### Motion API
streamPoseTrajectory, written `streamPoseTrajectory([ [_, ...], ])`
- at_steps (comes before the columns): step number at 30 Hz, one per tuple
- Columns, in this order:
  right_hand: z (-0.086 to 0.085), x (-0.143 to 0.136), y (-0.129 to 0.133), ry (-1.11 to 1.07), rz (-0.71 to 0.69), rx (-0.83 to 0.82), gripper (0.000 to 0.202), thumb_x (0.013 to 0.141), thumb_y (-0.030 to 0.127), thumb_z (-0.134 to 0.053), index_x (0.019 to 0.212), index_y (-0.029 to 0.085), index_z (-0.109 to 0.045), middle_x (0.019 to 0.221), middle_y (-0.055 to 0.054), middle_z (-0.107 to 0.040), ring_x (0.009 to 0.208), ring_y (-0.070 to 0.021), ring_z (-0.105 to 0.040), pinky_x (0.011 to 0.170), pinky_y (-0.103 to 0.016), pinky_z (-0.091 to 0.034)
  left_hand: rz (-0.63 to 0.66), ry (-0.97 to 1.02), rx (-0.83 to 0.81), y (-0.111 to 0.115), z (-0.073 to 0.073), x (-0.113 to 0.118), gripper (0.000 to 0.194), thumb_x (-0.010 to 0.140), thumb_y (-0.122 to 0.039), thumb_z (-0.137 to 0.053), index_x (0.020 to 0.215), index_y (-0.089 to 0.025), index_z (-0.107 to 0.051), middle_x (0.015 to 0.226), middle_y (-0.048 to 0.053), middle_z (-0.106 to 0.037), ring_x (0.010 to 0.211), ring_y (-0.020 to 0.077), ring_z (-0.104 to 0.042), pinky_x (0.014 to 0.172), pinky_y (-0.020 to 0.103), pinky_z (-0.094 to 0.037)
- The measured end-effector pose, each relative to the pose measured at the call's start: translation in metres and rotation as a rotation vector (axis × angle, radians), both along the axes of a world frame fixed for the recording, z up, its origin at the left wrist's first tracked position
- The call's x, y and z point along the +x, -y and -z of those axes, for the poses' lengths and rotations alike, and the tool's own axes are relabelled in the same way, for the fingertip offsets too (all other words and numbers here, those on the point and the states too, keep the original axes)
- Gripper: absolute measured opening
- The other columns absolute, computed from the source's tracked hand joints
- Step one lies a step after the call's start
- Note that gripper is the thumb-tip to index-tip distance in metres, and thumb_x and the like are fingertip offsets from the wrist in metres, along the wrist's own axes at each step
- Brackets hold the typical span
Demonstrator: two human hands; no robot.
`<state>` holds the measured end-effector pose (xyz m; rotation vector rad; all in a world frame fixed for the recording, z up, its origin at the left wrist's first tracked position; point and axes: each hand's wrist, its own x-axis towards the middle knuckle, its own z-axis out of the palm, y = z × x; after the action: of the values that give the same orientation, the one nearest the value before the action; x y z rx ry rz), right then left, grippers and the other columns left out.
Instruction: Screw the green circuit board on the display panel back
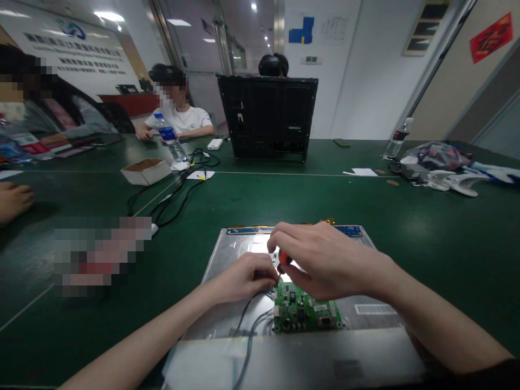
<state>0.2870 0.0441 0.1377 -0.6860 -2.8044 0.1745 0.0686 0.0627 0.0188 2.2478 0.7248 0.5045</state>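
A red-handled screwdriver (285, 258) is in my right hand (320, 260), its tip pointing down at the upper left corner of a green circuit board (304, 309). Right at that corner, the fingers of my left hand (254, 276) are pinched together close to the screwdriver's tip; whatever they hold is hidden. The board lies on the silver metal back of a flat display panel (219, 260), which rests on the table. Grey cables (248, 341) run from the board's left side toward me. Along the panel's far edge is a narrow blue circuit strip (247, 231).
A black display housing (268, 116) stands upright across the green table (260, 200). To the left are a small open box (147, 172), black cables (182, 189) and a water bottle (168, 135). A plastic bag (439, 157) lies at right. Other people sit opposite and left; one hand (14, 201) rests nearby.
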Motion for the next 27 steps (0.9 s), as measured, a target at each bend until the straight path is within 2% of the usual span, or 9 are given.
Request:
streamPoseTrajectory([
  [2,0.003,-0.002,-0.002,-0.015,0.007,0.015,0.022,0.084,0.015,-0.052,0.105,0.014,-0.049,0.098,-0.006,-0.06,0.066,-0.012,-0.048,0.052,-0.026,-0.03,-0.001,0.006,0.002,0.0,0.0,0.0,0.008,0.085,-0.017,-0.059,0.085,-0.016,-0.067,0.081,0.003,-0.065,0.076,0.0163,-0.059,0.069,0.026,-0.042],
  [4,0.007,-0.004,-0.004,-0.019,0.032,0.047,0.02,0.088,0.019,-0.052,0.107,0.016,-0.049,0.097,-0.005,-0.061,0.064,-0.0113,-0.047,0.051,-0.026,-0.027,0.01,-0.002,-0.004,-0.001,0.001,-0.001,0.007,0.085,-0.017,-0.06,0.082,-0.015,-0.066,0.078,0.002,-0.064,0.073,0.0156,-0.058,0.066,0.025,-0.041],
  [7,0.01,-0.005,-0.005,0.008,0.062,0.112,0.014,0.092,0.032,-0.052,0.095,0.018,-0.053,0.085,-0.002,-0.062,0.061,-0.012,-0.047,0.05,-0.027,-0.023,0.001,-0.012,0.006,-0.001,0.002,0.0,0.014,0.085,-0.018,-0.058,0.072,-0.014,-0.061,0.068,0.0,-0.058,0.064,0.0131,-0.053,0.059,0.022,-0.037],
  [9,0.008,-0.004,-0.003,0.017,0.044,0.133,0.016,0.091,0.034,-0.052,0.089,0.018,-0.054,0.081,-0.002,-0.061,0.066,-0.0139,-0.049,0.052,-0.028,-0.025,-0.003,-0.013,0.01,-0.001,0.004,0.0,0.016,0.086,-0.019,-0.056,0.071,-0.014,-0.06,0.065,-0.001,-0.057,0.062,0.0126,-0.052,0.057,0.022,-0.036],
  [13,0.001,-0.003,0.002,0.005,-0.026,0.036,0.014,0.084,0.02,-0.054,0.097,0.014,-0.052,0.096,-0.007,-0.061,0.077,-0.0153,-0.051,0.06,-0.028,-0.035,-0.001,-0.003,0.017,0.0,0.004,0.0,0.01,0.086,-0.019,-0.058,0.083,-0.015,-0.066,0.078,0.002,-0.063,0.073,0.0155,-0.057,0.067,0.024,-0.041],
  [16,0.003,-0.004,0.002,0.006,-0.018,0.005,0.018,0.083,0.014,-0.053,0.101,0.015,-0.051,0.095,-0.005,-0.062,0.073,-0.0136,-0.051,0.056,-0.027,-0.032,0.011,0.005,0.016,0.0,0.002,0.0,0.009,0.085,-0.018,-0.058,0.08,-0.015,-0.065,0.078,0.002,-0.063,0.072,0.0155,-0.057,0.066,0.024,-0.041],
  [19,0.009,-0.006,-0.002,0.011,0.053,0.091,0.01,0.091,0.026,-0.051,0.096,0.018,-0.052,0.086,-0.003,-0.062,0.065,-0.0128,-0.05,0.051,-0.028,-0.024,0.012,-0.011,0.009,-0.001,-0.001,0.001,0.012,0.084,-0.018,-0.06,0.072,-0.015,-0.061,0.07,0.0,-0.058,0.066,0.014,-0.054,0.06,0.022,-0.038],
  [22,0.011,-0.004,-0.004,0.035,0.082,0.119,0.014,0.091,0.033,-0.052,0.09,0.019,-0.053,0.075,0.0,-0.061,0.06,-0.0124,-0.047,0.05,-0.028,-0.02,-0.001,-0.017,0.004,-0.001,-0.001,0.001,0.011,0.085,-0.019,-0.059,0.075,-0.014,-0.061,0.071,0.0,-0.058,0.066,0.0139,-0.053,0.06,0.023,-0.038],
  [27,0.002,0.0,-0.002,0.014,-0.017,-0.031,0.017,0.082,0.019,-0.054,0.098,0.016,-0.05,0.093,-0.005,-0.061,0.071,-0.0127,-0.049,0.052,-0.026,-0.027,0.008,-0.027,0.012,0.0,0.003,-0.001,0.008,0.086,-0.016,-0.058,0.083,-0.015,-0.066,0.08,0.002,-0.064,0.076,0.0162,-0.058,0.069,0.026,-0.042],
])
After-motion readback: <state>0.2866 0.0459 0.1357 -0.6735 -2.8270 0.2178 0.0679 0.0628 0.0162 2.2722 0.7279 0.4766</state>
